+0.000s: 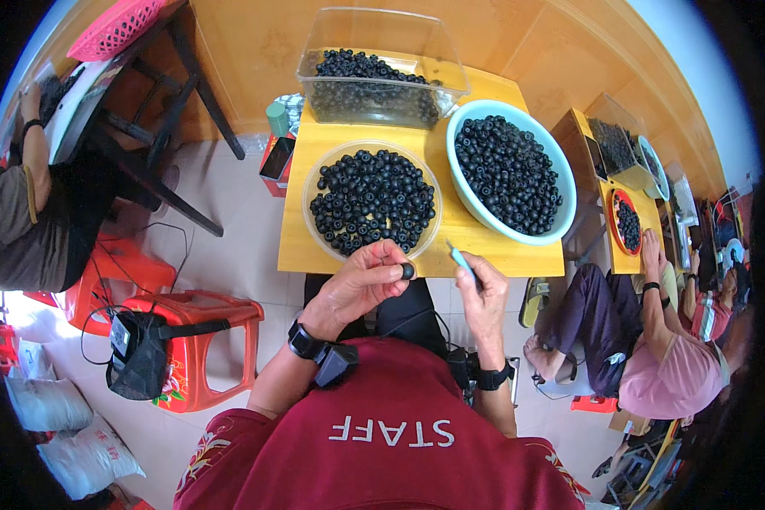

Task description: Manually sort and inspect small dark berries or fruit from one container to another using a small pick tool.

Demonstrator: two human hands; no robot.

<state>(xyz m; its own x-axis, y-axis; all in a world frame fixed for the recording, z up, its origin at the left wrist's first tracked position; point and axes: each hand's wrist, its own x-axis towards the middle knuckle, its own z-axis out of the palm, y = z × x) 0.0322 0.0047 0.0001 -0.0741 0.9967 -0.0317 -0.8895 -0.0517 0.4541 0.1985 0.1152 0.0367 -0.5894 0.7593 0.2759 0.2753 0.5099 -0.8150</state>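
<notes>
Between the thumb and fingers of my left hand is a small round black part, held just off the table's near edge. My right hand grips a small light-blue-handled trimming knife, its thin tip pointing up and left, apart from the part. Past my left hand, a shallow clear round tray holds many similar black parts, some showing a hole. A deep light-blue basin to its right is heaped with more of them. Behind stands a clear rectangular bin, partly filled with the same parts.
All three containers stand on a yellow table against a wooden wall. At left are a red plastic stool with a black bag, and white sacks. Other people sit left and right; one in pink works at another yellow table.
</notes>
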